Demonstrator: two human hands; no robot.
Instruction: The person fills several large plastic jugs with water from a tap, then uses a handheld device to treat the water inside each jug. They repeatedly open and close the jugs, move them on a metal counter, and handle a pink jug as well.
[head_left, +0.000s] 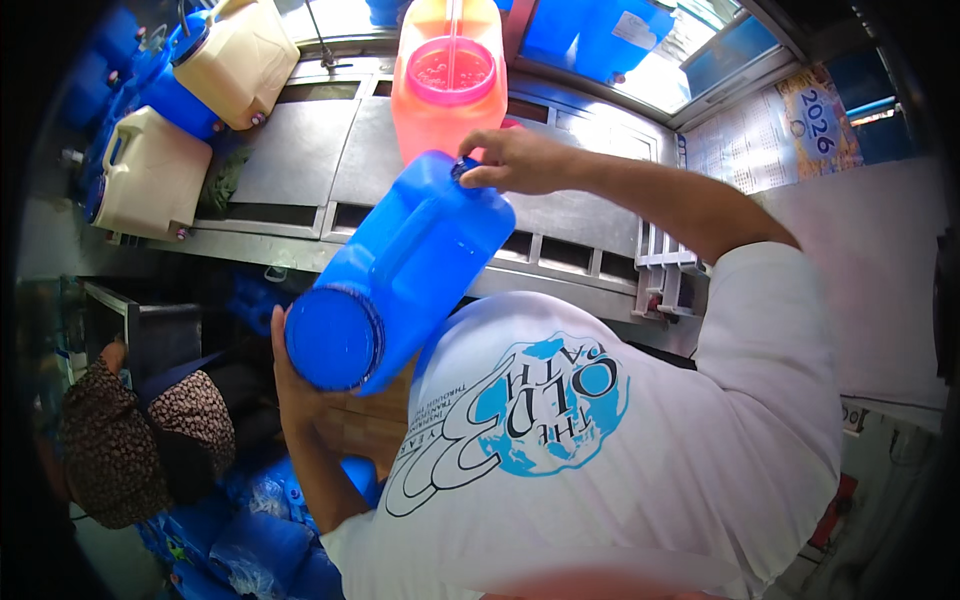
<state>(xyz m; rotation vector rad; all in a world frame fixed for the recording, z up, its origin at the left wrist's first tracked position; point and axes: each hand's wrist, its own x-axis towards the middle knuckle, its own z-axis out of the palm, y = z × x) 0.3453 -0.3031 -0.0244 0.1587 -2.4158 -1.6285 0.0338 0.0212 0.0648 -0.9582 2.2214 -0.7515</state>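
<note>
A blue plastic water jug (442, 247) with a moulded handle lies tilted in front of my shirt. My left hand (296, 379) supports its lower end, beside the wide blue screw lid (330, 337). At the other end, the thumb and fingers of my right hand (510, 160) pinch a small dark blue cap (463, 171). Just beyond stands a pink-orange jug (442, 124), its wide mouth uncovered. A clear stream runs down into that mouth, and bubbly liquid shows inside. The far jug's lower part is partly hidden by the blue one.
A stainless steel counter (300, 150) with slots runs across. Cream jugs (154, 169) with small taps crowd its left end. A white plastic rack (667, 262) stands at the right. Several blue containers (262, 555) lie on the floor behind left, near another person (120, 442) in patterned clothing.
</note>
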